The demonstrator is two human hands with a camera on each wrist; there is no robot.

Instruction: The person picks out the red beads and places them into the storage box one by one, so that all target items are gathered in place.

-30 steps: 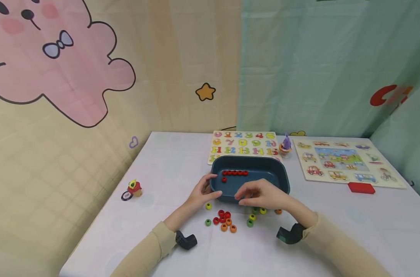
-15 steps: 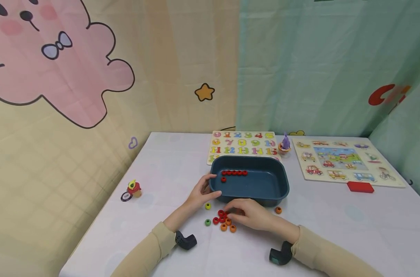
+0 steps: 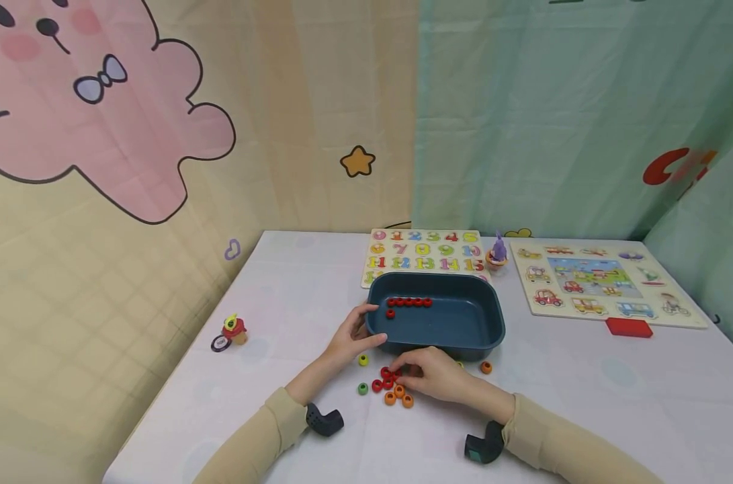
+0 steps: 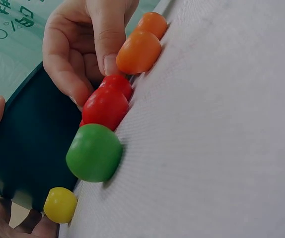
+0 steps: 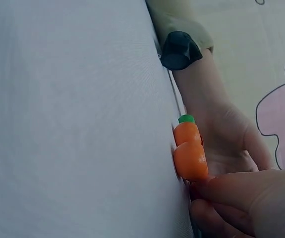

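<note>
My left hand grips the left end of a dark blue tray, thumb at the near rim. Inside the tray, several red beads form a row, with one more red bead below its left end. On the table just in front, my right hand pinches a red bead between thumb and forefinger in a small red cluster. Orange beads lie against that cluster's near side. A green bead and a yellow bead sit to its left.
One orange bead lies right of the right hand. Behind the tray is a number puzzle board, beside a purple-topped toy. A vehicle puzzle board and red block are at right, a small cupcake-like toy at left.
From over the tray, my right hand has come down and left to the red beads on the table. The orange beads there shifted slightly. My left hand stays on the tray.
</note>
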